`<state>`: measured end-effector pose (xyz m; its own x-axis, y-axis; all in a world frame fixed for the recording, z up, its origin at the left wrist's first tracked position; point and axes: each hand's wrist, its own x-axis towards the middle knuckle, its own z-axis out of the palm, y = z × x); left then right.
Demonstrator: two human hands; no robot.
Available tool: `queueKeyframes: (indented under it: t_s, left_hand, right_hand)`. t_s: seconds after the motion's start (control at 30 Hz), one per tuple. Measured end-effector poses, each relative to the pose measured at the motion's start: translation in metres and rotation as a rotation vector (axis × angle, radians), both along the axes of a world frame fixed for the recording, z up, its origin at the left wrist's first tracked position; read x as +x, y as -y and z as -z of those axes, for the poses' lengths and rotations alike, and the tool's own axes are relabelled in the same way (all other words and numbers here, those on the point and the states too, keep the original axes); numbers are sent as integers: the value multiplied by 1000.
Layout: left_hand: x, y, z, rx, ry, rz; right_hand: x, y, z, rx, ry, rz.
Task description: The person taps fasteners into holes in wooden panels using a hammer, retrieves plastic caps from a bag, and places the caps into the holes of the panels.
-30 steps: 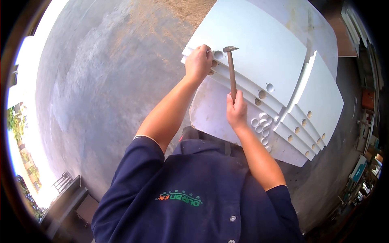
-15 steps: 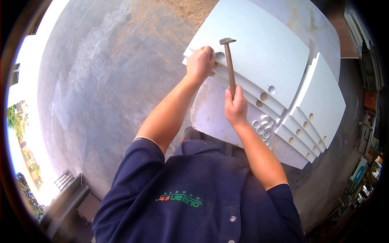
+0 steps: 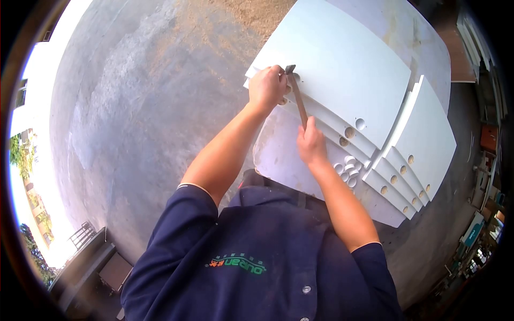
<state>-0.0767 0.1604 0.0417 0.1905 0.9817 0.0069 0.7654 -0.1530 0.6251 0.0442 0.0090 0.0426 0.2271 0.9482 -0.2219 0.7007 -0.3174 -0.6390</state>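
Observation:
My right hand [image 3: 312,142] is wrapped round the wooden handle of a hammer [image 3: 300,102]. The hammer's dark metal head sits over a round hole near the edge of the top white panel [image 3: 337,59], right beside my left fingers. With its fingers closed, my left hand [image 3: 266,88] rests at that panel's edge by the hole; anything pinched there is too small or hidden to name. Toward the panel's other end, a white round cup [image 3: 360,124] lines another hole. Panels beneath it are stepped, showing brown bare holes [image 3: 349,132].
Several loose white cups [image 3: 351,167] lie on the pale tabletop [image 3: 284,152] in front of the panels. On the right is a second stepped stack of white panels [image 3: 428,134] with bare holes. Grey concrete floor [image 3: 144,117] stretches to the left, with sawdust farther off.
The hammer's head has come down and to the left, from above the panel to beside my left fingers. My left hand stays at nearly the same place.

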Motion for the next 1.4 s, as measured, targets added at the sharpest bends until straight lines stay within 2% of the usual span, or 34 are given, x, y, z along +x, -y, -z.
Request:
queueKeyframes:
  t_s: [0.1,0.2,0.23,0.3,0.33,0.4,0.47,0.6,0.63,0.8,0.83,0.93,0.97,1.07,1.17,1.27,1.3,1.4]
  left_hand:
    - [0,-1,-13,-256,145,-117]
    - [-3,1,-9,-156,85,-106]
    - [-5,3,-15,-203,137,-137]
    - [-7,11,-32,-300,243,-195]
    - [-9,8,-25,-263,257,-213]
    - [-16,9,-3,-195,285,-257]
    - [-24,13,11,-253,418,-302]
    - [-38,17,20,-349,669,-357]
    - [-40,19,22,-356,715,-370]
    - [-47,24,11,-442,833,-425]
    - [-49,22,11,-445,838,-420]
    - [-53,35,13,-502,843,-418]
    - [-53,34,15,-518,853,-420]
    - [-53,41,14,-500,801,-434]
    - [-52,37,24,-349,648,-330]
    - [-39,34,9,-175,574,-164]
    - [-35,30,7,-135,465,-88]
    - [-20,19,5,-166,319,54]
  right_hand:
    - [0,-1,5,19,-83,46]
    - [-3,-2,-15,115,-190,77]
    - [-4,-2,-20,159,-221,79]
    - [-2,5,0,6,-107,29]
    - [-1,2,10,-59,-45,2]
    - [-3,2,14,13,-69,6]
    - [-8,4,7,30,-127,38]
    - [-6,5,3,69,-177,62]
    - [-4,5,13,-25,-66,26]
    - [-10,11,3,119,-204,87]
    - [-12,6,0,175,-240,102]
    - [-9,10,25,3,-36,61]
    - [-10,12,31,52,13,73]
    - [-12,12,21,138,-112,87]
    - [-11,4,5,210,-176,152]
    - [-5,5,0,258,-182,177]
    - [-2,7,3,270,-167,186]
    - [8,25,3,254,-179,214]
